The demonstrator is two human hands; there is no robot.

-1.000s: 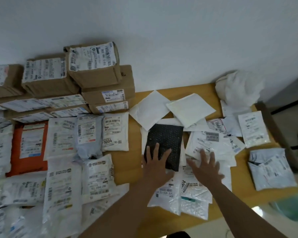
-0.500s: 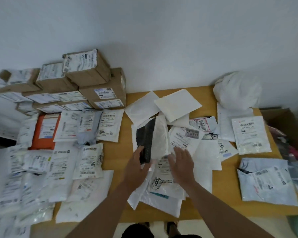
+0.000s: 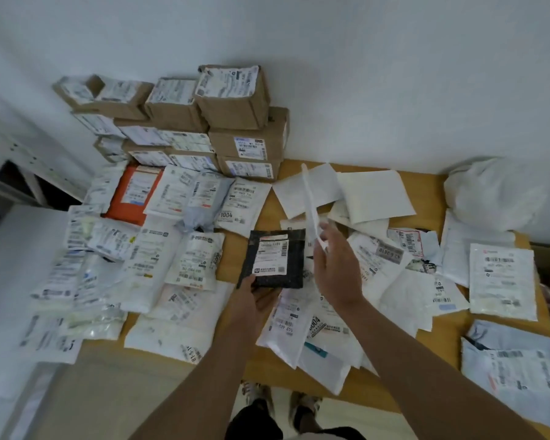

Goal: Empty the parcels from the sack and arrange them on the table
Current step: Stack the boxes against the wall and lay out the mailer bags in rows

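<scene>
My left hand (image 3: 255, 298) grips the near edge of a black parcel (image 3: 275, 260), held label up just above the wooden table (image 3: 269, 211). My right hand (image 3: 334, 265) pinches the lower end of a thin white parcel (image 3: 310, 204) that stands on edge, lifted over a loose heap of white mailers (image 3: 324, 325). Rows of labelled white bags (image 3: 172, 258) and an orange parcel (image 3: 134, 193) lie arranged on the left. The crumpled white sack (image 3: 492, 192) sits at the table's far right corner.
Stacked brown cardboard boxes (image 3: 232, 122) stand against the wall at the back left. Two flat white envelopes (image 3: 375, 192) lie at the back centre. Grey mailers (image 3: 515, 366) lie at the near right edge. My feet (image 3: 280, 398) show below the table's front edge.
My left hand picked up the black parcel, flipped it label up and carried it left. My right hand went from resting flat on the heap to lifting a thin white parcel upright.
</scene>
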